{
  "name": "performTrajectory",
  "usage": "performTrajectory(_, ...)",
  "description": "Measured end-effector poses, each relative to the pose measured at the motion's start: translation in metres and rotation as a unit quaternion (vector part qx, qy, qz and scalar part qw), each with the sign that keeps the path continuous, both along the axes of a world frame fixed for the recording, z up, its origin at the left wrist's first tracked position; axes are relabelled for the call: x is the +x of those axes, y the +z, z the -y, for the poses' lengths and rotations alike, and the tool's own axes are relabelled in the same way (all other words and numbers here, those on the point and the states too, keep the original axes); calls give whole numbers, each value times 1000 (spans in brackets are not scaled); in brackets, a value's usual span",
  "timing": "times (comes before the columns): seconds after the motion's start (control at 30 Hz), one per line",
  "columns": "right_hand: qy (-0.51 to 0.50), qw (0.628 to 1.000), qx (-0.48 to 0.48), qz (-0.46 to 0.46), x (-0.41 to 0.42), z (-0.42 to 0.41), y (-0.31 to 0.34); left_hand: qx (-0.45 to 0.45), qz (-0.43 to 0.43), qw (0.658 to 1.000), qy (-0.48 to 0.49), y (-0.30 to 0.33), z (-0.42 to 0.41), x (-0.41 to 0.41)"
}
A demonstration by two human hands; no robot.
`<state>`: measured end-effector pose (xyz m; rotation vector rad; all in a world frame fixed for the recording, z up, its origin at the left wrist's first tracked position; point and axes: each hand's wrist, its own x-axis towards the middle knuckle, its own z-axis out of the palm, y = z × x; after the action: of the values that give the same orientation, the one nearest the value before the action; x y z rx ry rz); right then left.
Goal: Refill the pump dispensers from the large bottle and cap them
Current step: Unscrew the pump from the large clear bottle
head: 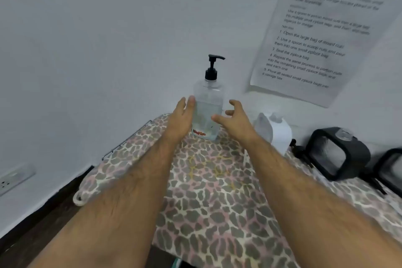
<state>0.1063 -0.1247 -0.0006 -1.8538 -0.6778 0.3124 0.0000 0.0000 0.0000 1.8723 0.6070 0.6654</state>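
Between spread fingers: capped pump dispenser (208, 102), upright on table (217, 191). Left hand (181, 119) fingers touching its side, right hand (236, 121) apart, open; likely steadying before uncapping.

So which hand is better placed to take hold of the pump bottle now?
Probably the left hand: its fingers already lie against the side of the pump bottle. The right hand is spread open, apart from it.

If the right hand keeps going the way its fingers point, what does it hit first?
Probably the clear plastic pump bottle with the black pump top; the right hand is open beside it, fingers aimed at its side, depth unclear.
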Motion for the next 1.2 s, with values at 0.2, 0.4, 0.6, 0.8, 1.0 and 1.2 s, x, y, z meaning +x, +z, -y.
performTrajectory(0.2,14,999,39,-4,11,-21,-11,-8,30,998,-50,-16,-11,24)
performTrajectory(0.4,4,997,80,-8,2,-17,-15,-2,50,997,-59,-10,5,15)
performTrajectory(0.6,10,997,74,-12,-21,21,-8,1,42,996,-85,-6,35,-9)
performTrajectory(0.8,2,997,80,-22,-51,85,-2,15,47,991,-121,7,95,-39)
performTrajectory(1.0,-22,996,87,-20,-77,167,2,13,46,985,-166,8,164,-59)
performTrajectory(1.2,-53,995,82,-5,-91,247,9,-5,48,977,-207,7,232,-62)
